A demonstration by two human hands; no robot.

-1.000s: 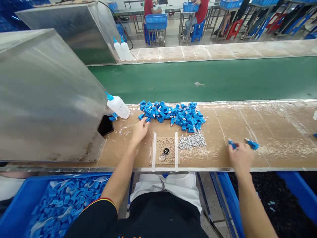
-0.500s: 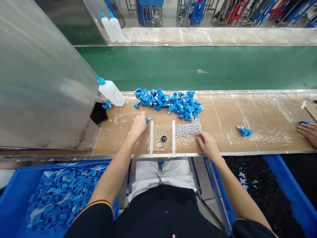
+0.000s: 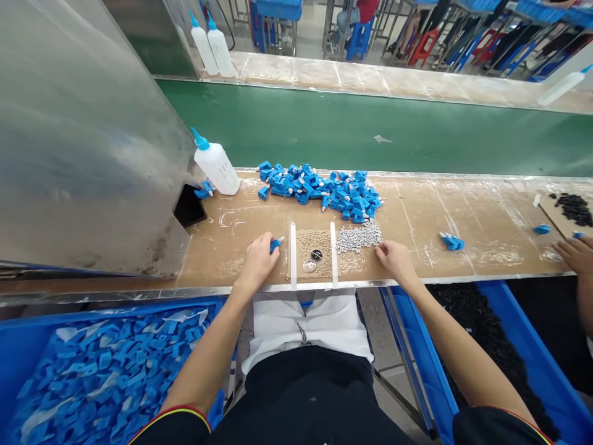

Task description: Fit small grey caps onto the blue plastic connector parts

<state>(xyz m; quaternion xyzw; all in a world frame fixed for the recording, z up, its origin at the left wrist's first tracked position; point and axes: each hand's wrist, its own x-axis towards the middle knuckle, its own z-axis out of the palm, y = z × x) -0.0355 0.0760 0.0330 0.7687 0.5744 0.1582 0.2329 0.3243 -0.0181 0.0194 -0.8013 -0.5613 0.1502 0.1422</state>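
My left hand [image 3: 258, 262] is closed around a small blue plastic part [image 3: 275, 245] with a whitish tip, left of a cardboard pad. My right hand [image 3: 397, 259] pinches at the right edge of a patch of small grey pieces [image 3: 356, 237]; whatever lies between its fingertips is too small to make out. Between my hands is the pitted cardboard pad [image 3: 303, 242], with white strips along both sides. A black round piece [image 3: 316, 254] and a clear round piece [image 3: 309, 266] rest on it. Behind lies a heap of blue plastic parts [image 3: 319, 188] with pale tips.
A white squeeze bottle [image 3: 217, 167] leans near the metal housing [image 3: 106, 142] at left. Beyond the bench runs a green conveyor belt [image 3: 324, 133]. Blue bins flank my legs, one with blue parts [image 3: 125, 364]. A co-worker's hand [image 3: 577, 252] is at far right, near black pieces [image 3: 574, 209].
My left hand has come nearer to me, bringing the blue part close beside the pad. My right hand stays by the grey pieces. The view has turned slightly.
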